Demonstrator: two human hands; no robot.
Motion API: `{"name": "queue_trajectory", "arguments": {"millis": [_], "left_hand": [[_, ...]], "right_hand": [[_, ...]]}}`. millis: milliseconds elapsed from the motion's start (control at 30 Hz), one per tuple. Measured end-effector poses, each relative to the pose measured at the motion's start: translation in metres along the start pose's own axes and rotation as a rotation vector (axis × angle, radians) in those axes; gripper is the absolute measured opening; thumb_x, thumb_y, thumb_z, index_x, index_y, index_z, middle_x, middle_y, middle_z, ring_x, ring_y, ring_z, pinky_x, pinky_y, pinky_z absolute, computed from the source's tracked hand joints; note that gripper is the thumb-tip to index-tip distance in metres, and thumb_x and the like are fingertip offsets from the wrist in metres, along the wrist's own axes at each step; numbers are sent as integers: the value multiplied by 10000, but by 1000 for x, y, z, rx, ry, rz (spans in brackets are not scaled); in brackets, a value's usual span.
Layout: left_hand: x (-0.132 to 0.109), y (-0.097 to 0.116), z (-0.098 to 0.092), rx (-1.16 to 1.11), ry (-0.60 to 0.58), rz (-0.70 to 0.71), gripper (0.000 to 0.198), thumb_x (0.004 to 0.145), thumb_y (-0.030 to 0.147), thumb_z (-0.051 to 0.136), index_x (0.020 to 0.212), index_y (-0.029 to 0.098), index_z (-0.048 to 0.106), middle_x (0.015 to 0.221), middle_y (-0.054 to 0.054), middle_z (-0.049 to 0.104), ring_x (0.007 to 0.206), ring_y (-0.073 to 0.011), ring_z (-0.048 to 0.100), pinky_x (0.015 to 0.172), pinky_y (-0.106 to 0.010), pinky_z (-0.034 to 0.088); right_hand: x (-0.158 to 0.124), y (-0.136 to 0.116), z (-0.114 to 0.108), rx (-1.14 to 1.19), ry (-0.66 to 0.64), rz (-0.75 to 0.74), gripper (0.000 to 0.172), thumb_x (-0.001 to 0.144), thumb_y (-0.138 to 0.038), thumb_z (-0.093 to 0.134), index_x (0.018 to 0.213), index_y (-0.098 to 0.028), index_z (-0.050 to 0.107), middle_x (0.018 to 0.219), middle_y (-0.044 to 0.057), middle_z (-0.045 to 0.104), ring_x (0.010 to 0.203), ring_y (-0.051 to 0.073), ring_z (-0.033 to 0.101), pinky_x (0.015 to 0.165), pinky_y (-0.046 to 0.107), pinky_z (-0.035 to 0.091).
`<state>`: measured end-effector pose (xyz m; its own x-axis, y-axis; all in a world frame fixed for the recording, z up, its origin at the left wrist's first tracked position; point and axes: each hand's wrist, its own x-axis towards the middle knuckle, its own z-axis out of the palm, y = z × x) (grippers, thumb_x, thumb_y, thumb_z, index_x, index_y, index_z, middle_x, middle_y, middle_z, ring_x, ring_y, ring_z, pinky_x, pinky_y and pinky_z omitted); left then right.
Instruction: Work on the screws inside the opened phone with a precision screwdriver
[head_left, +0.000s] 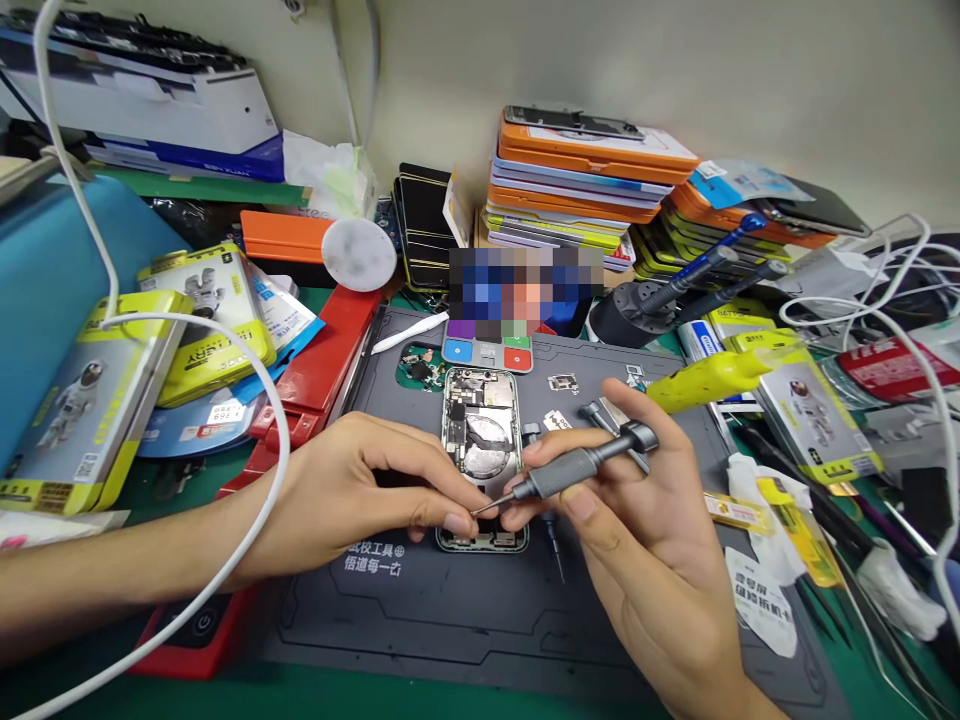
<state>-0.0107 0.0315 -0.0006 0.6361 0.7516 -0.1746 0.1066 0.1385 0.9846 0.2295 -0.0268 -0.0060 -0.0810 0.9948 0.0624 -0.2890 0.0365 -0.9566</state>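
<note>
An opened phone (pixel 482 432) lies upright in the view on a dark grey mat (pixel 420 620), its inner parts showing. My right hand (pixel 637 520) grips a grey screwdriver (pixel 566 472) whose thin shaft points left over the phone's lower part. At the screwdriver's tip, my left hand (pixel 390 480) pinches with thumb and forefinger; whatever lies between those fingertips is too small to make out. Both hands partly cover the phone's lower half. A second, dark screwdriver (pixel 553 545) rests on the mat just right of the phone.
A red clamp-like tool (pixel 322 360) lies left of the mat. Yellow battery boxes (pixel 97 400) stand far left. Orange cases (pixel 592 150) are stacked behind. A black tool holder (pixel 634 315) and a yellow tube (pixel 712 378) are at the right. A white cable (pixel 281 450) loops across the left side.
</note>
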Motion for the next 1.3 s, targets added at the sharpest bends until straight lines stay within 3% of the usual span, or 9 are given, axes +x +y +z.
{"name": "queue_trajectory", "arguments": {"millis": [733,1133,1300], "left_hand": [[0,3,0,-7,8,20,200,943,127,881,1002,308,942,956,35,900,876,-88,817,773,-79,587],[-1,0,-1,1,-12,29,166,971,162,872,1023,303,940,977,38,899,893,-93,825,802,-93,598],[-2,0,-2,32,-14,15,135,973,176,869,1020,282,939,965,24,894,890,-111,825,803,-118,605]], "right_hand": [[1,-1,-2,-19,11,13,473,1103,-216,653,1513,-411,518,1141,13,816,827,171,833,818,345,724],[5,-2,-4,68,-19,109,472,1096,-231,673,1501,-426,532,1135,-14,814,828,155,846,845,301,718],[5,-1,-3,28,-7,99,471,1094,-244,675,1502,-437,535,1128,-2,806,809,175,841,824,355,734]]}}
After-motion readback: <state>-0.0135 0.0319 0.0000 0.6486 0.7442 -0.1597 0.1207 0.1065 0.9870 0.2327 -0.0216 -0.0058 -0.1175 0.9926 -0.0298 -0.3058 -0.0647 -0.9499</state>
